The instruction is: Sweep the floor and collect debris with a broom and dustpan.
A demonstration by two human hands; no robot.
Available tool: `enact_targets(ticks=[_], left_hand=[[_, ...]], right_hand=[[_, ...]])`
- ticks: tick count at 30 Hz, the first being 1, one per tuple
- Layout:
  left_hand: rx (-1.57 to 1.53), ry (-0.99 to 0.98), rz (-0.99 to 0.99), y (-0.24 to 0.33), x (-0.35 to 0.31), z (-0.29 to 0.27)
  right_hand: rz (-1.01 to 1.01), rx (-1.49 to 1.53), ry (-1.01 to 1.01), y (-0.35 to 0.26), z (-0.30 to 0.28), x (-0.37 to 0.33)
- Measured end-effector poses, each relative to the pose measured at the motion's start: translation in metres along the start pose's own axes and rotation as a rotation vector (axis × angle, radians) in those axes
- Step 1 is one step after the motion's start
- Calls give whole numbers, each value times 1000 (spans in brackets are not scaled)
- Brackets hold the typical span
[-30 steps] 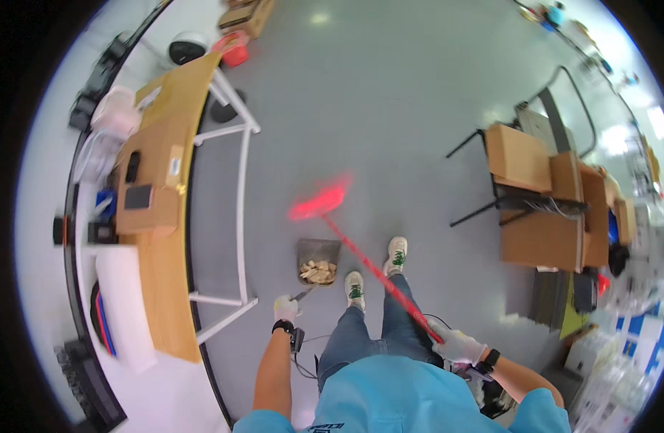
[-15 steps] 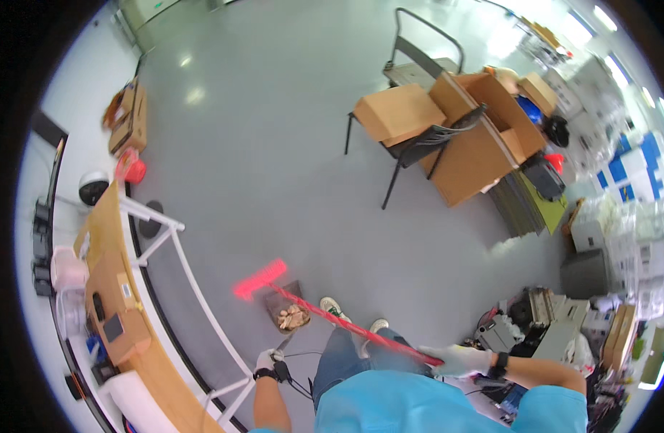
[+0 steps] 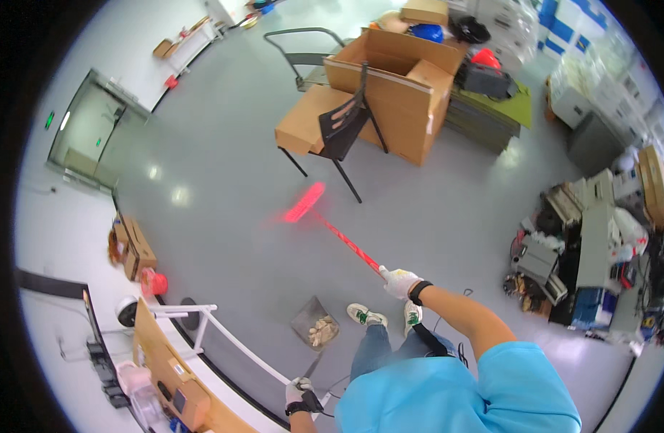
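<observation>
My right hand [image 3: 401, 283], in a white glove, grips the upper end of a broom [image 3: 350, 244] with a red handle. Its pink-red head [image 3: 304, 203] is blurred, out ahead of me near the black chair's legs; whether the bristles touch the floor I cannot tell. My gloved left hand [image 3: 297, 390] is closed around the handle of a long-handled dustpan [image 3: 304, 317]. The grey pan rests on the floor left of my shoes, with a heap of pale, crumpled-looking scraps [image 3: 323, 332] in it.
A black chair [image 3: 340, 136] carries a cardboard box [image 3: 308, 123], beside a big open carton [image 3: 397, 115] and a trolley [image 3: 303, 58]. To my left runs a wooden table [image 3: 159, 343] with a white frame. Boxes and equipment [image 3: 599, 252] crowd the right side.
The broom has swung forward and right, away from the dustpan, with my right arm stretching out. My left hand still holds the dustpan. The whole view has turned toward the left.
</observation>
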State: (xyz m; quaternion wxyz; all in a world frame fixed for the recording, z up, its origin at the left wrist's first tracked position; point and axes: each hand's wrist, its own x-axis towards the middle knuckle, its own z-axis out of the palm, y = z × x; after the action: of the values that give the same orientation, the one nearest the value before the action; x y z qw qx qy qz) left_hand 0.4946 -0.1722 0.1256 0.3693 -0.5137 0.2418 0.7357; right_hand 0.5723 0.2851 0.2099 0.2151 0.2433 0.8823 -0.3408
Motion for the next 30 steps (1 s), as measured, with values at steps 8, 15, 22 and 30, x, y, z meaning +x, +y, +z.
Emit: enact_targets(ticks=[8, 15, 22, 30], left_hand=[[156, 0, -15, 22, 15, 70], [382, -82, 28, 48, 60, 136], [416, -102, -50, 10, 57, 220], [534, -100, -167, -12, 60, 311]], right_hand=[[257, 5, 112, 127, 23, -123], [868, 214, 92, 198, 133, -286], [1109, 376, 224, 121, 208, -387], [1236, 758, 444, 88, 197, -293]])
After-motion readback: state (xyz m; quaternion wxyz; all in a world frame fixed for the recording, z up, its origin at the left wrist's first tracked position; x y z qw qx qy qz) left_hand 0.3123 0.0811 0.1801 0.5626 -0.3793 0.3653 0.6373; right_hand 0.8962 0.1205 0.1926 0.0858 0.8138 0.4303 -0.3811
